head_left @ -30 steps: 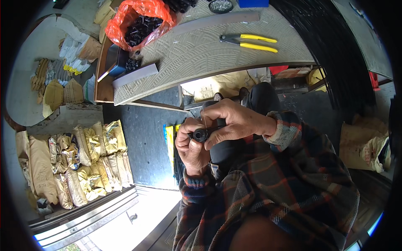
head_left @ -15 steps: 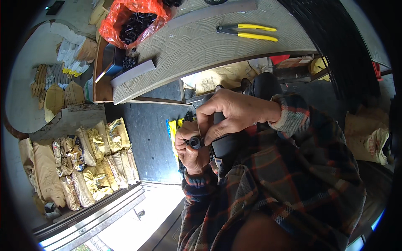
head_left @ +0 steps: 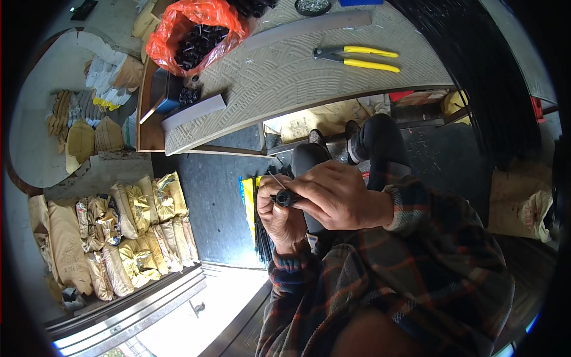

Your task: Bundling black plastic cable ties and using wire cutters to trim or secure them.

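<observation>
Over my lap, a small round black part [head_left: 284, 199] with a dark hole in its end sits between my two hands. My left hand [head_left: 278, 226] is closed round it, thumb below the part. From the right, my right hand [head_left: 345, 195] pinches at the same part, its fingertips meeting the part's right side. A thin light strand [head_left: 278, 181] sticks up beside the part; where its lower end goes is hidden by the fingers. Beyond my hands, pliers with yellow handles [head_left: 363, 58] lie with their jaws apart on the bench.
The textured bench [head_left: 267, 95] carries a red plastic bag [head_left: 163, 44] of black parts, metal strips [head_left: 309, 28] and a dish [head_left: 312, 6]. Long black strands [head_left: 488, 77] hang over its right side. Wrapped brown packages [head_left: 71, 244] lie at left, a yellow packet [head_left: 248, 205] beside my left hand.
My right hand has come down and its fingers have drawn together against the black part. Both hands sit slightly further right and higher. The thin strand now shows; the view has shifted a little.
</observation>
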Demonstrator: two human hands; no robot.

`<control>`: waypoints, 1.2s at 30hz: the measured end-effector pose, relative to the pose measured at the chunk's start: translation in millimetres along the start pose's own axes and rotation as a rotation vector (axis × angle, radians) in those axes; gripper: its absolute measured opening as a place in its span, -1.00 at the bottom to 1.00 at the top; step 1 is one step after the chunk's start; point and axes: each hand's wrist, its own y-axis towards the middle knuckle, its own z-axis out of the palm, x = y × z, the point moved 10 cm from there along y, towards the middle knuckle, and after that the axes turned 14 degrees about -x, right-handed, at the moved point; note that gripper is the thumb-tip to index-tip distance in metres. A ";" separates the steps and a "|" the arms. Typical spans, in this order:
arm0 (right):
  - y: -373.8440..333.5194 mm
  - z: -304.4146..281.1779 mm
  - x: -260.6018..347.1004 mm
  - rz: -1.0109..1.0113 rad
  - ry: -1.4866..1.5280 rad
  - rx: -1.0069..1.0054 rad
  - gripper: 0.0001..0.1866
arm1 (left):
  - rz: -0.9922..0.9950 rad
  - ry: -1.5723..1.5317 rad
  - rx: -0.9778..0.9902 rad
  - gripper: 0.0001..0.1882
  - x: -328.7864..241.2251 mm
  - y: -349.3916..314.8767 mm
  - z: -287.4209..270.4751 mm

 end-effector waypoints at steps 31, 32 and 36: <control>-27.0 8.8 -38.3 0.121 0.420 0.138 -0.75 | 0.283 0.724 0.135 -0.67 -26.0 -6.9 27.6; -25.8 6.7 -40.2 0.121 0.410 0.139 -0.75 | 0.335 0.775 0.218 -0.66 -27.0 -6.1 35.1; -11.7 12.9 -49.9 0.217 0.622 0.412 -0.76 | 0.379 0.759 0.291 -0.64 -21.2 -6.3 40.3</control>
